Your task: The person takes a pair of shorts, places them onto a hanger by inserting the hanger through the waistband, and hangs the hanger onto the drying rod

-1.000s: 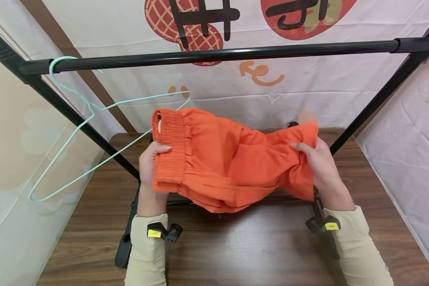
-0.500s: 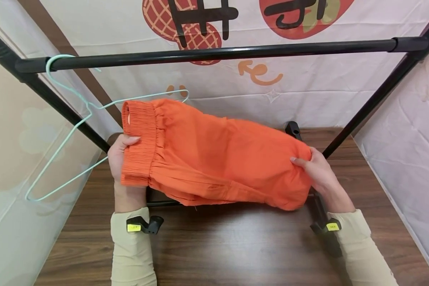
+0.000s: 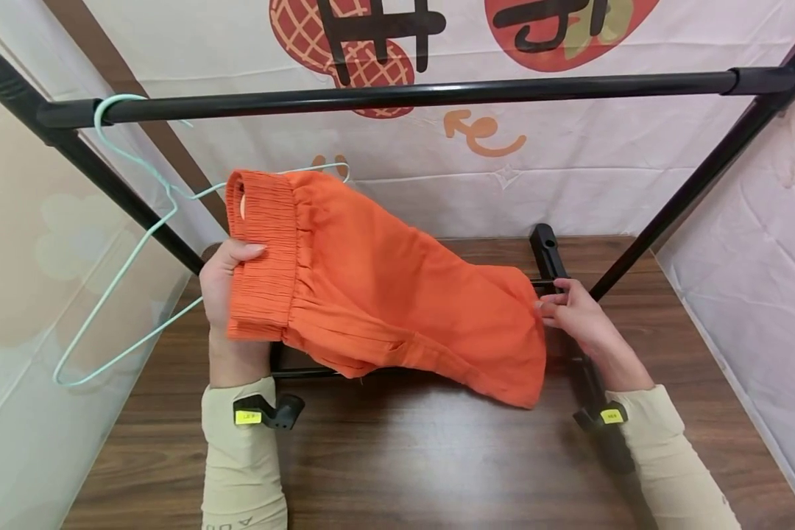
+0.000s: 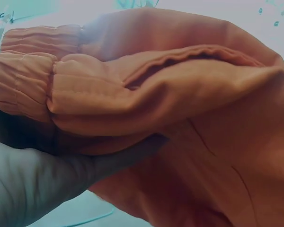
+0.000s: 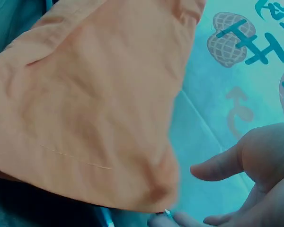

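Orange shorts point(image 3: 411, 294) with a gathered elastic waistband stretch across the middle of the head view, the leg end sagging toward the right. My left hand point(image 3: 221, 276) grips them at the waistband point(image 3: 265, 258), thumb on top and fingers hidden underneath. In the left wrist view, the thumb side of that hand point(image 4: 52, 175) lies under the folded cloth and a pocket slit point(image 4: 194, 56) shows above. Just beside the leg hem, my right hand point(image 3: 579, 316) has thumb and fingers parted. The right wrist view shows a gap between its thumb point(image 5: 217, 165) and the cloth.
A mint-green wire hanger point(image 3: 129, 258) hangs at the left end of a black rail point(image 3: 424, 96). Black rack posts point(image 3: 689, 184) slope down on both sides to a brown wood-grain tabletop point(image 3: 437, 464). Printed fabric point(image 3: 589, 169) forms the back wall.
My left hand has moved left with the waistband, and the shorts have spread out from their bunched shape. My right hand has let go of the leg end, which has sagged lower.
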Demonstrator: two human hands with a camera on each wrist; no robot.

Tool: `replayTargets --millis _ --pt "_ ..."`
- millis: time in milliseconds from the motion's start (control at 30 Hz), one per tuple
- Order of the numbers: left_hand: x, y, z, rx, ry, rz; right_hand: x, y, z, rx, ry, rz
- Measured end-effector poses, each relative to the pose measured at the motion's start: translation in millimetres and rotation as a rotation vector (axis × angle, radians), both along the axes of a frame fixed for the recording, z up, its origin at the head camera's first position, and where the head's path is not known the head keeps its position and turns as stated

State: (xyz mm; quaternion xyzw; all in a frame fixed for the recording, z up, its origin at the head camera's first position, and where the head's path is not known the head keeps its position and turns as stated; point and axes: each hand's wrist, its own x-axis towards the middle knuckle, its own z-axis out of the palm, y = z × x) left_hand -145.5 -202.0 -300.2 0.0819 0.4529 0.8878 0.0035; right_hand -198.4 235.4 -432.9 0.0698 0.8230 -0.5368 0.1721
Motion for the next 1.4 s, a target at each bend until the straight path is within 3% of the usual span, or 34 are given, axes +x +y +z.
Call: replayTargets --millis 167,400,600,733,833,967,1133,1267,1400 --pt "2.6 9.6 0.6 -0.098 -0.019 -0.030 1.2 -4.7 15.1 0.028 0.066 -0.010" --pt "5.0 25.5 -5.0 -0.174 -0.065 -0.096 14.5 -18.6 45.8 0.031 0.182 0.047" --pt "5.1 46.5 -16.5 -0.278 -0.089 -0.196 35.3 -36.5 73.7 -0.078 0.293 0.125" --pt "3.8 66.9 -24.5 -0.308 -0.058 -0.216 46.6 -51.9 88.3 -0.178 0.380 0.153" --pt "4.5 82.9 -28.6 -0.328 -0.025 -0.208 53.6 -63.7 95.2 -0.239 0.451 0.181" --pt "6.2 99.2 -33.0 -0.360 -0.001 -0.207 66.4 -82.5 98.3 -0.235 0.524 0.275" --pt "4.8 111.4 -38.3 -0.336 0.001 -0.192 83.6 -106.8 95.9 -0.087 0.598 0.310" --pt "2.0 122.2 -43.9 -0.276 0.017 -0.103 89.1 -117.0 91.4 0.008 0.634 0.293" --pt "-0.4 133.9 -49.8 -0.213 0.034 0.002 88.2 -121.2 88.0 0.032 0.597 0.298"
